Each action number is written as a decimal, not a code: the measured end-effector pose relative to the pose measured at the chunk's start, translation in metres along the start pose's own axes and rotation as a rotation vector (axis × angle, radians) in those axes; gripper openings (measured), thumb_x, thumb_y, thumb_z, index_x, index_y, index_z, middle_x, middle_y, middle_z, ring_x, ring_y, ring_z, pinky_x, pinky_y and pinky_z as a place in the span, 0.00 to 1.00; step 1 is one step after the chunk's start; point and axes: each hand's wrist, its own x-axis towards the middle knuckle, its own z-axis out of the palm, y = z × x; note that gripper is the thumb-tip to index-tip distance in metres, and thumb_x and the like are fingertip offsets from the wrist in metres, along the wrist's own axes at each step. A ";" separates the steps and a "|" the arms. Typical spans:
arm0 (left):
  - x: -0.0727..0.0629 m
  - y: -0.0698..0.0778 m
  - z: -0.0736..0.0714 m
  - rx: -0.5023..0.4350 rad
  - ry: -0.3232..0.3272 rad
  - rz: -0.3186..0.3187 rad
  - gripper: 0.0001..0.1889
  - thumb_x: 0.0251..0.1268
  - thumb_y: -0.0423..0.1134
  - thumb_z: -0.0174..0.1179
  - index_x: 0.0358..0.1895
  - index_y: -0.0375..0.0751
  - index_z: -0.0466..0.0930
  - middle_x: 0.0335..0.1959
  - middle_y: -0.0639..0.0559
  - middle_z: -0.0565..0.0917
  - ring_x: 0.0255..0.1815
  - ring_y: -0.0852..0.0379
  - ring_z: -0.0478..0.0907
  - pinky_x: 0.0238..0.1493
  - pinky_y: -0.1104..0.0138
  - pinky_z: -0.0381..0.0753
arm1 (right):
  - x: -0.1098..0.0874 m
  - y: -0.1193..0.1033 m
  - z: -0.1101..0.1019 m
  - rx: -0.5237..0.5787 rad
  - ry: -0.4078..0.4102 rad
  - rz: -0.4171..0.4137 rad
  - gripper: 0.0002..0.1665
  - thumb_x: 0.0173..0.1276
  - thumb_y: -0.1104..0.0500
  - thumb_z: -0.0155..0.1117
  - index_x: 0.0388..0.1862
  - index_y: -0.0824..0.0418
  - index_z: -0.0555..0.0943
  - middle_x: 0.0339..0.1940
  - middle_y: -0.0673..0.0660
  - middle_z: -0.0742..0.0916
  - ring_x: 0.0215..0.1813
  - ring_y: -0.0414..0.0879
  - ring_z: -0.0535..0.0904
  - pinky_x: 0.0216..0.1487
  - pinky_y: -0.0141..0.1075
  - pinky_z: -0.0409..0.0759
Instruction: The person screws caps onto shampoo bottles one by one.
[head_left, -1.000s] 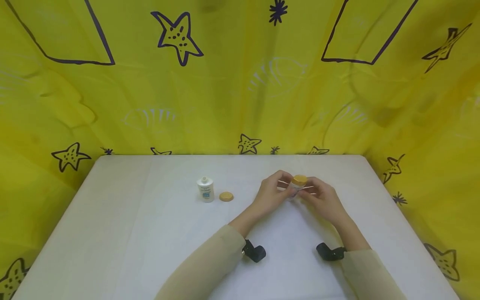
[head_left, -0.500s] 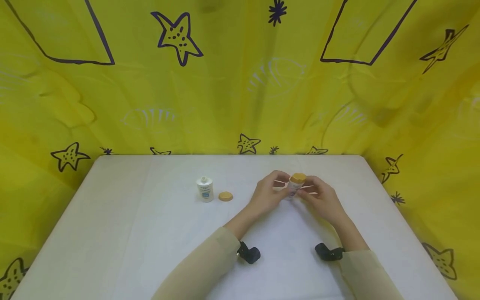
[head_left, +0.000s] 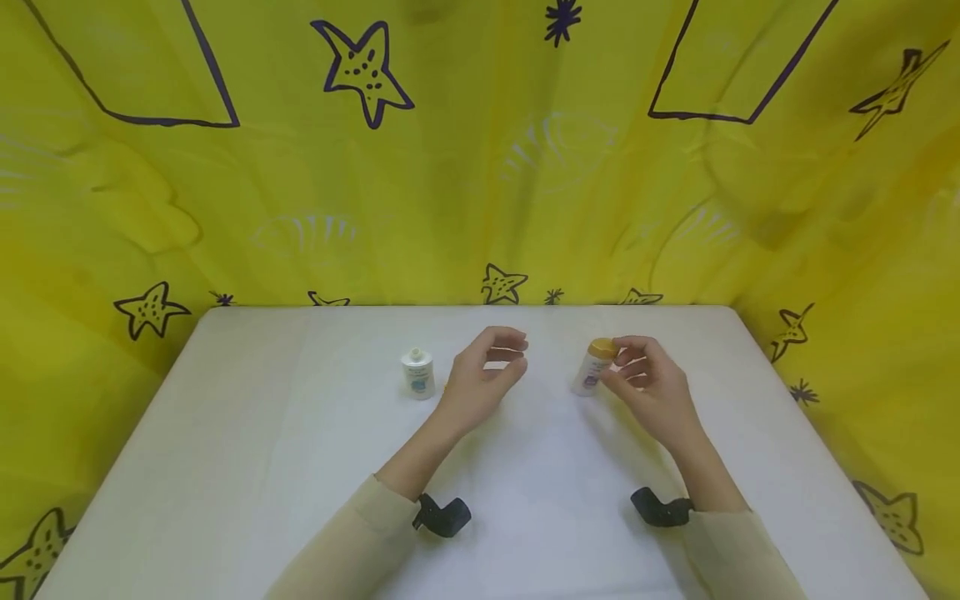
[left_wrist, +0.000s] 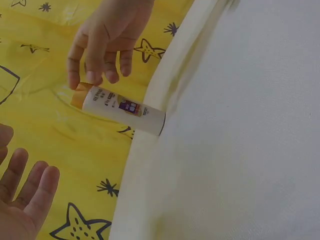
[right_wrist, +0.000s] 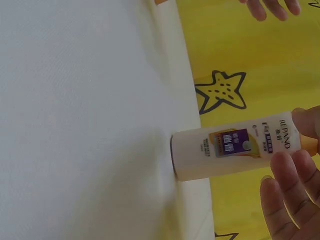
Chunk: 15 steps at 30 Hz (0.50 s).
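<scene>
In the head view, a white shampoo bottle (head_left: 587, 379) with an orange-gold cap (head_left: 602, 348) stands at the right of the white table, its base at the tabletop. My right hand (head_left: 652, 387) pinches it near the cap, the thumb on one side and fingers on the other, as the right wrist view shows with the labelled bottle (right_wrist: 220, 147). My left hand (head_left: 480, 379) is apart from the bottle, fingers loosely bent and holding nothing. A second white bottle (head_left: 417, 375), without a cap and with its nozzle bare, stands left of that hand. A loose gold cap is nearly hidden behind the left hand.
The white table (head_left: 300, 467) ends in front of a yellow curtain (head_left: 450, 183) printed with starfish and fish. A black wrist camera (head_left: 442, 517) sits on the left wrist, and another black camera (head_left: 660, 507) on the right.
My left hand has let go of the shampoo bottle and moved left, now covering most of the loose cap. The right hand stays at the bottle.
</scene>
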 end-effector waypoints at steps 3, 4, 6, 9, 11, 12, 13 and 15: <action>0.000 -0.002 -0.001 -0.005 -0.020 -0.022 0.16 0.72 0.38 0.59 0.60 0.46 0.75 0.54 0.51 0.82 0.56 0.56 0.79 0.55 0.60 0.82 | 0.003 0.001 0.004 -0.034 -0.015 0.012 0.31 0.64 0.61 0.72 0.64 0.57 0.72 0.39 0.56 0.81 0.38 0.42 0.78 0.37 0.23 0.78; -0.001 -0.004 0.000 -0.002 -0.033 -0.031 0.16 0.72 0.39 0.59 0.60 0.47 0.75 0.55 0.51 0.82 0.56 0.56 0.79 0.56 0.60 0.82 | 0.004 0.001 0.005 -0.040 -0.018 0.021 0.32 0.64 0.62 0.72 0.65 0.56 0.72 0.39 0.56 0.81 0.37 0.43 0.78 0.36 0.24 0.78; -0.003 -0.005 0.002 0.007 -0.056 -0.045 0.17 0.72 0.39 0.59 0.60 0.47 0.74 0.55 0.51 0.82 0.56 0.56 0.79 0.56 0.61 0.82 | 0.003 0.001 0.008 -0.050 -0.016 0.032 0.32 0.63 0.62 0.72 0.65 0.56 0.71 0.38 0.56 0.80 0.37 0.44 0.78 0.35 0.24 0.78; -0.006 -0.007 -0.001 0.024 -0.056 -0.028 0.17 0.72 0.40 0.59 0.61 0.49 0.74 0.55 0.52 0.82 0.56 0.57 0.79 0.55 0.63 0.82 | 0.003 -0.002 0.009 -0.064 0.001 0.028 0.30 0.63 0.62 0.72 0.63 0.57 0.72 0.38 0.55 0.81 0.36 0.44 0.78 0.35 0.23 0.78; -0.009 -0.003 -0.006 0.029 -0.045 -0.011 0.17 0.72 0.40 0.59 0.60 0.48 0.75 0.55 0.51 0.82 0.56 0.57 0.80 0.54 0.62 0.83 | 0.002 -0.002 0.008 -0.070 0.015 0.017 0.29 0.63 0.62 0.73 0.62 0.58 0.73 0.38 0.55 0.81 0.36 0.43 0.78 0.36 0.22 0.77; -0.010 0.000 -0.010 0.036 -0.035 0.000 0.17 0.72 0.39 0.60 0.60 0.48 0.75 0.55 0.51 0.82 0.56 0.57 0.80 0.54 0.62 0.83 | 0.002 -0.002 0.008 -0.069 0.022 0.012 0.29 0.63 0.62 0.73 0.61 0.58 0.73 0.38 0.55 0.81 0.36 0.43 0.78 0.36 0.21 0.77; -0.012 0.002 -0.014 0.039 -0.025 0.017 0.16 0.72 0.39 0.60 0.60 0.47 0.75 0.55 0.51 0.82 0.56 0.57 0.80 0.54 0.61 0.83 | 0.002 -0.002 0.007 -0.068 0.028 0.006 0.29 0.62 0.62 0.73 0.61 0.58 0.74 0.38 0.55 0.81 0.36 0.42 0.78 0.36 0.20 0.77; -0.016 0.008 -0.024 0.041 -0.005 0.054 0.16 0.71 0.37 0.60 0.60 0.46 0.75 0.55 0.51 0.82 0.56 0.56 0.80 0.54 0.59 0.83 | 0.002 -0.003 0.007 -0.068 0.038 -0.003 0.29 0.62 0.63 0.74 0.61 0.58 0.74 0.37 0.55 0.81 0.35 0.41 0.77 0.35 0.20 0.77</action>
